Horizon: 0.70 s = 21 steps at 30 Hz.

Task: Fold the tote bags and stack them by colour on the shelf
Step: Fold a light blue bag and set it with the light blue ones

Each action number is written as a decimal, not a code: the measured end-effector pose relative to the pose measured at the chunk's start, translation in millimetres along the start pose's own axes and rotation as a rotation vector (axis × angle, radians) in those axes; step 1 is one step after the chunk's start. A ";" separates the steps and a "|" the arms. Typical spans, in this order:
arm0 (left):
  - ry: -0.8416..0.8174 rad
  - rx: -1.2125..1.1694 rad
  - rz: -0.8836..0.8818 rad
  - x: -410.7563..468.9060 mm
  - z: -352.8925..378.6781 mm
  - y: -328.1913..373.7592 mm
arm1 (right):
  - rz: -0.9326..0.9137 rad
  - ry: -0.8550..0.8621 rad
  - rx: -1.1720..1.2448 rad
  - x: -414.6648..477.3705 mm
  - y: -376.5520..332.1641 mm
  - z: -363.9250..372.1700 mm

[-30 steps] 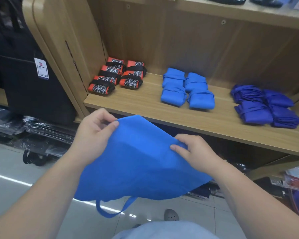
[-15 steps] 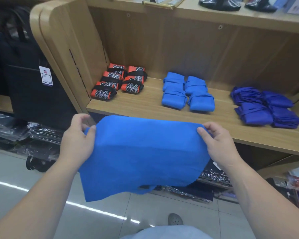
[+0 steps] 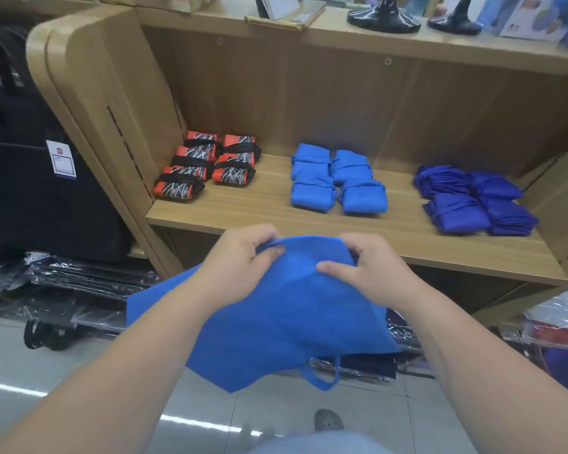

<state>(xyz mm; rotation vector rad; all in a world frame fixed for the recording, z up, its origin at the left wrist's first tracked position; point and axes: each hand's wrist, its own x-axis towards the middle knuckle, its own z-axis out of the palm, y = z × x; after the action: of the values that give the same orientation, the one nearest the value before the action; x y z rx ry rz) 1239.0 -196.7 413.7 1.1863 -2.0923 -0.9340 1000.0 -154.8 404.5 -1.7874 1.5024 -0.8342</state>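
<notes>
Wooden shelving fills the background, and its lower shelf (image 3: 276, 221) carries three groups of folded bags set well apart: orange-and-black patterned bundles (image 3: 207, 165) at the far left against the side panel, bright blue folded bags (image 3: 338, 178) in the middle, and darker violet-blue folded bags (image 3: 473, 201) at the right. On the board above stand two glossy black stands (image 3: 384, 18) beside some printed cards. To the left of the shelving hangs a black bag (image 3: 30, 198) with a white tag (image 3: 61, 158), and below it lie goods wrapped in clear plastic. In front of the shelf edge, over the pale tiled floor (image 3: 46, 371), a bright blue tote bag (image 3: 276, 329) is held up in the air — it touches neither shelf nor floor. The left hand (image 3: 240, 263) grips the bag's upper edge, its fingers curled over the fabric and its thumb pressed on the near side. The right hand (image 3: 371, 273) grips the same upper edge just beside it, thumb laid on the front and fingers hooked behind — the two hands are close together, with a bunched ridge of cloth between them. Below them the bag hangs loose and slanted, with one carrying handle (image 3: 325, 378) dangling as a loop from the lower edge. A grey shoe (image 3: 328, 419) shows on the floor beneath.
</notes>
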 end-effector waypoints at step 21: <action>0.078 0.486 0.030 1.6 -54.7 -15.8 | -0.090 -0.113 -0.360 28.1 -16.8 -33.8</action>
<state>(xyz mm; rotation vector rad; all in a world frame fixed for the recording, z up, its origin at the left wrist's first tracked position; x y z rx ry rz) 1286.5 -220.1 434.5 1.3913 -2.3371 -0.3597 986.4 -183.0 439.6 -2.1372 1.5812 -0.5159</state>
